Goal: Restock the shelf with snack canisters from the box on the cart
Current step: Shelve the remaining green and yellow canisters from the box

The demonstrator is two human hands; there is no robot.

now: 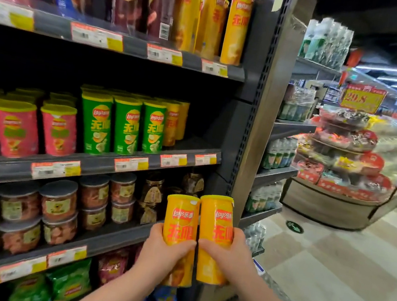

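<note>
Your left hand (165, 253) gripped a yellow Lay's canister (181, 216); your right hand (227, 254) gripped a second canister (217, 219), apparently touching it.

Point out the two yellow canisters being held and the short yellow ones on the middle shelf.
Left yellow canister (182, 215): head view, on its logo.
Right yellow canister (223, 215): head view, on its logo.
Shelved yellow canisters (171, 126): head view, front canister's label.

Clear jars (58, 199) w/ dark lids stacked two high at lower L; snack bags (69, 282) beneath them. At R, shrink-wrapped bottles (278, 154) fill a side rack (276, 172). Beyond, a tiered round display (345, 150) of red packs under a yellow sign (361, 98) reading 29.8. Tiled floor (328, 270) w/ green round sticker (294, 227).
</note>
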